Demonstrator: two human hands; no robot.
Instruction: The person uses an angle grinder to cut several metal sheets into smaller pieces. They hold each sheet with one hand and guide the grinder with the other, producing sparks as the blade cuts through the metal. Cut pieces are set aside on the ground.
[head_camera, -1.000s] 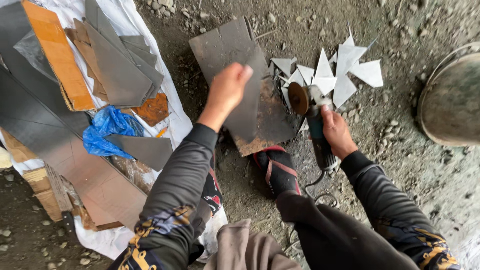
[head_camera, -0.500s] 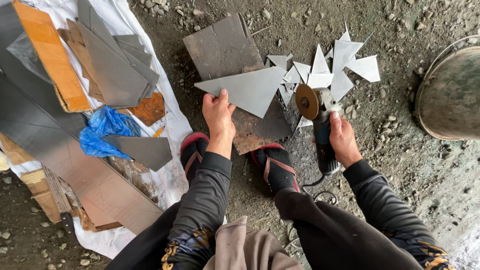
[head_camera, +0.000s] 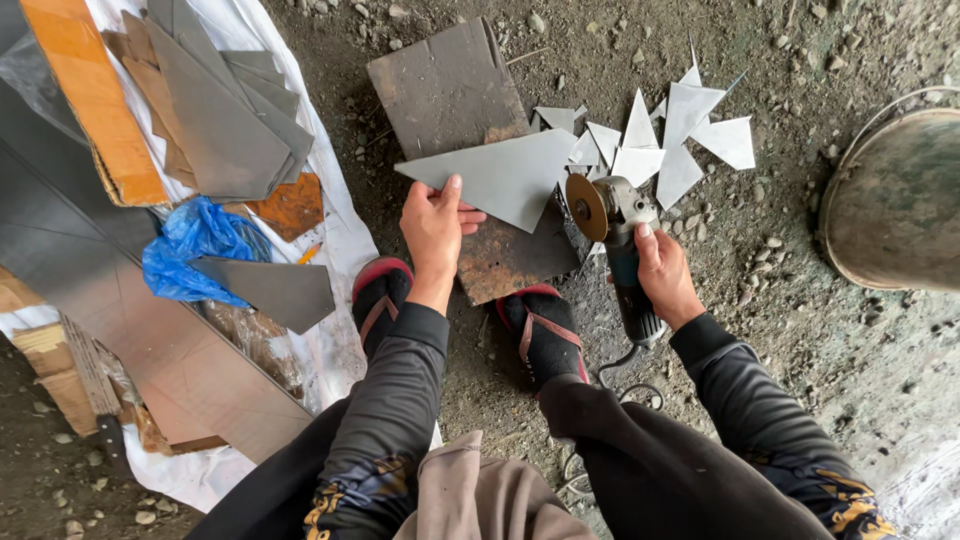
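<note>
I see the triangle (head_camera: 505, 178), a grey sheet-metal offcut, held flat just above the rusty plate (head_camera: 515, 255) on the ground. My left hand (head_camera: 435, 222) grips its lower edge, thumb on top, fingers curled beneath. Its right-hand point lies just beside the disc (head_camera: 586, 207) of the grinder (head_camera: 625, 255). My right hand (head_camera: 665, 275) is closed around the grinder's dark body, with the disc facing the triangle's edge. I cannot tell whether disc and metal touch.

A larger dark sheet (head_camera: 447, 88) lies beyond the triangle, partly under it. To the right of the grinder, pale scraps (head_camera: 690, 135), mostly triangular, are scattered on the dirt. My sandals (head_camera: 545, 330) stand on the near edge of the rusty plate and just beside it.

Further left, a white tarp (head_camera: 335, 225) carries stacked grey sheets (head_camera: 225, 120), an orange board (head_camera: 95, 95) and a blue bag (head_camera: 195, 245). At far right, a round tub (head_camera: 895, 200) sits well apart from the work.
</note>
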